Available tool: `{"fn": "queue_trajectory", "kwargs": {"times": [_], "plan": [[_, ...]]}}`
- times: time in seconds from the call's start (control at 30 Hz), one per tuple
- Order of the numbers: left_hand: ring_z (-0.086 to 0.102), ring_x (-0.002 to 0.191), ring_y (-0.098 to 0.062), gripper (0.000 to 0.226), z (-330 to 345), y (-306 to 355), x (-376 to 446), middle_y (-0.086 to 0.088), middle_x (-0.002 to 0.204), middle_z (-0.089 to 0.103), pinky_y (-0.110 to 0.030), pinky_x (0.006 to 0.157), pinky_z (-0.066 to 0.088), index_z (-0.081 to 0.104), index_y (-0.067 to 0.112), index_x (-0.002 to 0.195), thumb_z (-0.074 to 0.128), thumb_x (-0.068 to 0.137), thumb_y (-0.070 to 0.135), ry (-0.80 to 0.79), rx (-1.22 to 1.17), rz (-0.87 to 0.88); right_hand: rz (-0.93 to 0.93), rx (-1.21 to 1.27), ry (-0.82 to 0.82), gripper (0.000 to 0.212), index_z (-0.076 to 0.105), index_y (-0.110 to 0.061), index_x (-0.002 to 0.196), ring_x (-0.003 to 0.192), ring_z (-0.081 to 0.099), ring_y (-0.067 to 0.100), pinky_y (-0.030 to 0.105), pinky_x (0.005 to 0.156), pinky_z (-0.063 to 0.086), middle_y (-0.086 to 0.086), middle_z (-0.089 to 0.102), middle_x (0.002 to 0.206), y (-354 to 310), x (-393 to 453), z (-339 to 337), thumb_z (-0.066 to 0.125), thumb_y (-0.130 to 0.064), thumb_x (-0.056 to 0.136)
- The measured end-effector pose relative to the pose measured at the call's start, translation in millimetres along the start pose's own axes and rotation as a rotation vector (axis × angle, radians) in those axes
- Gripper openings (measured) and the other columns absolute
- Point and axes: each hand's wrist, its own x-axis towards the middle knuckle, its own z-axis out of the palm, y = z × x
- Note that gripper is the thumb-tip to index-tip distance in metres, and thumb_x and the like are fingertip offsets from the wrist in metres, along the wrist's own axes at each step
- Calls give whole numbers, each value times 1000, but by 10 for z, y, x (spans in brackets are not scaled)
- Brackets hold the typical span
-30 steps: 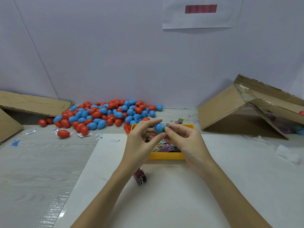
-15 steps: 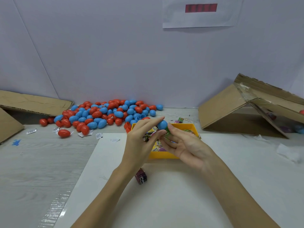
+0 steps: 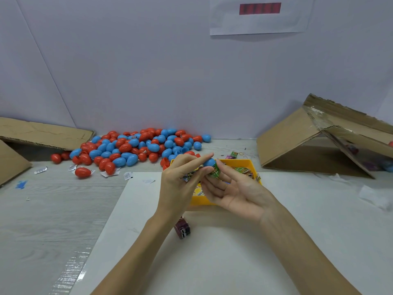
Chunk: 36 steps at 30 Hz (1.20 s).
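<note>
Our left hand point(image 3: 176, 188) has its grip clamped on a smooth blue plastic egg point(image 3: 209, 162); our right hand point(image 3: 238, 194), palm up, pinches a crinkled green packet point(image 3: 215, 173).

No text can be read here. The white paper point(image 3: 259, 20) on the far wall carries a red bar with blurred dark marks. The green packet point(image 3: 215, 172) in the middle and the small white sachets point(image 3: 127, 175) at the left have print too small to read.

Egg pile point(image 3: 131, 149) by wall; cardboard box point(image 3: 293, 141) right; dark toy point(image 3: 182, 229), perhaps car.
</note>
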Motion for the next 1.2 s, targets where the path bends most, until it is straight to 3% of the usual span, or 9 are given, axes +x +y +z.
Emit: {"fn": "queue_trajectory", "kwargs": {"times": [0.1,0.33,0.53,0.73,0.83,0.93,1.03,1.1,1.2], "plan": [[62,94,-24,36,-1,0,-5,-1,101,69,-39,79,56,70,15,126,72,89,15,15,17,14,8,-18,17,51,74,-3,118,100,75,32,39,79,63,18,75,111,14,4,18,86,-21,72],[63,93,-26,31,-1,5,-1,-6,98,69,-40,78,56,74,7,120,71,89,10,10,35,43,10,-12,2,42,77,-1,112,98,76,27,35,81,63,17,75,110,21,6,2,83,-23,76],[64,98,-22,24,13,5,-11,-5,103,70,-39,82,57,75,7,117,69,94,10,27,120,105,-47,-19,4,45,72,-3,121,99,76,25,34,80,62,17,75,114,31,23,15,80,-25,82],[66,114,-12,32,11,14,7,12,116,69,-23,95,52,66,18,124,73,93,17,-122,1,-38,-159,-273,39,37,70,-3,122,106,74,26,34,86,62,19,74,116,19,33,-55,68,-30,96],[64,108,-3,38,-22,-14,21,10,115,68,-21,93,53,67,12,124,78,87,7,-122,142,80,-297,-468,66,44,71,-2,120,108,74,26,36,91,61,16,76,113,52,48,-68,71,-36,92],[64,105,-8,44,-31,-13,25,2,114,69,-21,91,54,68,9,123,80,82,-1,-163,196,134,-411,-680,159,59,69,-3,125,103,75,22,41,92,61,10,78,109,114,77,-55,82,-38,79],[66,104,-16,40,-37,-8,23,-4,114,70,-28,90,57,71,5,120,82,81,0,-191,245,144,-461,-748,233,47,70,-6,125,98,76,19,44,89,62,6,79,102,144,102,-61,82,-27,85],[67,102,-19,38,-30,14,14,-5,112,71,-32,88,58,72,4,115,84,79,1,-183,280,136,-474,-739,253,42,72,-8,120,95,77,18,39,87,63,4,80,99,156,103,-60,83,-26,84],[68,98,-21,37,-2,65,-1,-8,108,71,-32,85,59,72,3,111,86,76,0,-149,319,111,-559,-760,268,31,75,-19,107,90,76,9,19,72,59,-5,80,92,188,108,-63,86,-27,80]]}}
